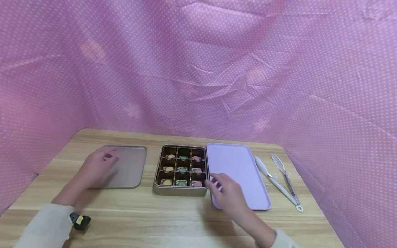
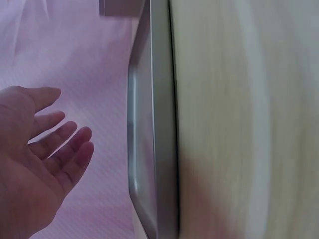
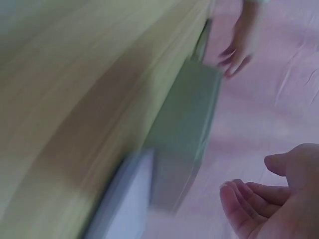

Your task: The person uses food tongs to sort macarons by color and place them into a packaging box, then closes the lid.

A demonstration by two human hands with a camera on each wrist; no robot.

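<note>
A square tin box [image 1: 181, 191] stands mid-table, its divided tray holding yellow, green and pink wrapped pieces, one in each compartment. Left of it lies a flat metal lid [image 1: 130, 172], also seen edge-on in the left wrist view. My left hand [image 1: 100, 165] hovers over the lid's left part, fingers relaxed and holding nothing. At the box's right front corner is my right hand [image 1: 227, 194], above the edge of a lilac tray [image 1: 238, 165]. Its fingers are loosely bent with nothing between them; whether they touch the box is unclear.
White-handled tongs [image 1: 279, 186] with metal arms lie spread on the table right of the lilac tray. Pink dotted cloth [image 1: 198, 69] hangs around the back and sides of the wooden table [image 1: 149, 220]. A dark device [image 1: 80, 221] is strapped at the left wrist.
</note>
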